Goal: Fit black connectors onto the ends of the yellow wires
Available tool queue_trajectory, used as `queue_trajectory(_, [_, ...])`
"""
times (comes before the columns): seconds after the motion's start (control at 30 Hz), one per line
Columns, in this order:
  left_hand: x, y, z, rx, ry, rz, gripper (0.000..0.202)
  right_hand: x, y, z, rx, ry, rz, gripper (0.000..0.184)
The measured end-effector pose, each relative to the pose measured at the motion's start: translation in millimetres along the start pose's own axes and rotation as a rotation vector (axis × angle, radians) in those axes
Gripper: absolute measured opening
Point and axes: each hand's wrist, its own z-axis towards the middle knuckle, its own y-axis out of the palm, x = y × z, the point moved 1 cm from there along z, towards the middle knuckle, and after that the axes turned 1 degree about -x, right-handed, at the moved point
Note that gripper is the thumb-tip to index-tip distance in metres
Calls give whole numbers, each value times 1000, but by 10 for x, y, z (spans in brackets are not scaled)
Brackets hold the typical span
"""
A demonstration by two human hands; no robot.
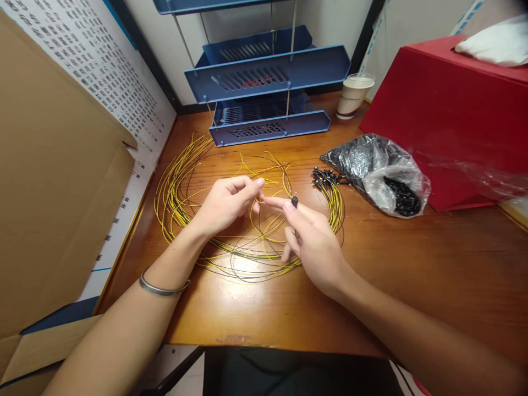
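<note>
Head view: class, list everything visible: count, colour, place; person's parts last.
Table: one, brown, beneath
Wires: many, yellow and dark, on table
Bag: one, clear, black pieces inside, right
Wire ends: many, black, beside bag
Small piece: one, black, right hand
Tray rack: one, blue, back
Cup: one, whitish, beside rack
Box: one, red, right, white item atop
Cardboard: one, brown, left
Printed sheet: one, white, left
Bracelet: one, silver, left forearm
Left hand: one, bare, over wires
Right hand: one, bare, over wires

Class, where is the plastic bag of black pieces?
In the head view, the plastic bag lies right of centre on the wooden table, between the wires' black ends and the red box.
</note>
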Motion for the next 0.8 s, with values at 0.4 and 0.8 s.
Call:
queue_trajectory(0.4, [56, -43, -3, 136, 126, 191, 61, -18, -4, 20, 67, -3, 66, 49])
queue_trajectory(0.8, [89, -313, -117, -203, -165, 759, 69, -69, -41, 18, 190, -144, 90, 46])
